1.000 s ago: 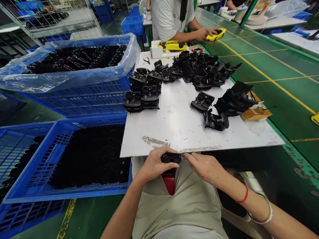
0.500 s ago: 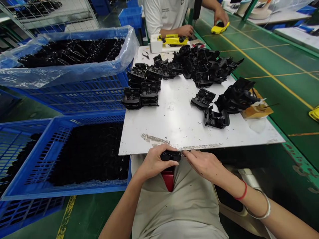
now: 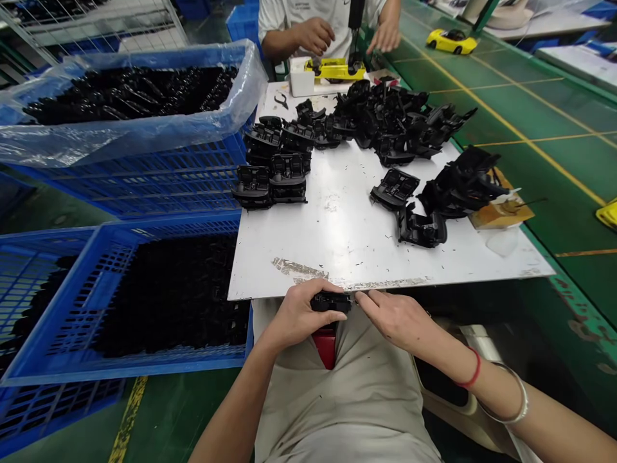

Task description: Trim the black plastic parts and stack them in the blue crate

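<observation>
Over my lap, at the near edge of the white table (image 3: pixel 337 225), my left hand (image 3: pixel 301 312) grips a small black plastic part (image 3: pixel 331 301) between thumb and fingers. My right hand (image 3: pixel 393 319) is beside the part's right end, its fingers pinched together on something I cannot make out. Black moulded parts stand in stacks (image 3: pixel 277 177) at the table's left. A large heap of black parts (image 3: pixel 385 119) lies at the back, and a few more (image 3: pixel 421 226) sit on the right.
Blue crates (image 3: pixel 53 347) of black parts stand on the left, one lined with plastic film (image 3: pixel 62 146). Across the table a person (image 3: pixel 318 32) sits behind a yellow toy car body (image 3: pixel 335 69). A green conveyor (image 3: pixel 520 103) carrying a yellow car (image 3: pixel 452 42) runs along the right.
The person opposite has let go of the yellow car on the conveyor and drawn that hand back; the car has moved right. My hands and the black part have barely moved.
</observation>
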`<move>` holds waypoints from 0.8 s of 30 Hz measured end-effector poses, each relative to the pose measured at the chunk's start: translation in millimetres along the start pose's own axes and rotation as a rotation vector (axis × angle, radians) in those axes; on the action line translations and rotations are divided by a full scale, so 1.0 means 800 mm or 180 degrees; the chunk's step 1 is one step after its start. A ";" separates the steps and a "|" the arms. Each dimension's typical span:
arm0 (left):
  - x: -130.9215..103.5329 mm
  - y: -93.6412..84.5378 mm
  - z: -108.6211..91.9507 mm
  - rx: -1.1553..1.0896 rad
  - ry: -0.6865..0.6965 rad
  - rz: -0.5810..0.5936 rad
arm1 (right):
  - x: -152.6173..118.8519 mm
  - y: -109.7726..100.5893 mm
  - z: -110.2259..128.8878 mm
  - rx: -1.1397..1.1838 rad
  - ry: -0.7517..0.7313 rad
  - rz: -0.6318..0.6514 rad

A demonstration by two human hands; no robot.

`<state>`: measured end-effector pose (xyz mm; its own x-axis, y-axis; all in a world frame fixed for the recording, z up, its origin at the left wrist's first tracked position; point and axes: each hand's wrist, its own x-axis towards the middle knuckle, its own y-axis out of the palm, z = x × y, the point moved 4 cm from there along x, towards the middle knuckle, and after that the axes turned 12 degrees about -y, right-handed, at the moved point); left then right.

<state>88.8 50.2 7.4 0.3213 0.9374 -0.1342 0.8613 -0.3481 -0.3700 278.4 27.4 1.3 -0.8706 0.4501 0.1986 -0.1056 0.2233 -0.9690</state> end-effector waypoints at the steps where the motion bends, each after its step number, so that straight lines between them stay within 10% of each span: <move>1: 0.000 0.000 0.000 -0.0009 0.0004 -0.0002 | 0.001 0.001 0.000 -0.0012 0.0005 0.0033; 24: 0.001 -0.002 0.002 0.0239 -0.0031 0.0156 | 0.007 0.009 0.009 0.0211 0.0276 0.0547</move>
<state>86.8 51.6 6.2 0.3581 0.9194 -0.1626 0.8127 -0.3927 -0.4305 268.9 25.0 -5.4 -0.8343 0.5500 0.0385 0.0071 0.0806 -0.9967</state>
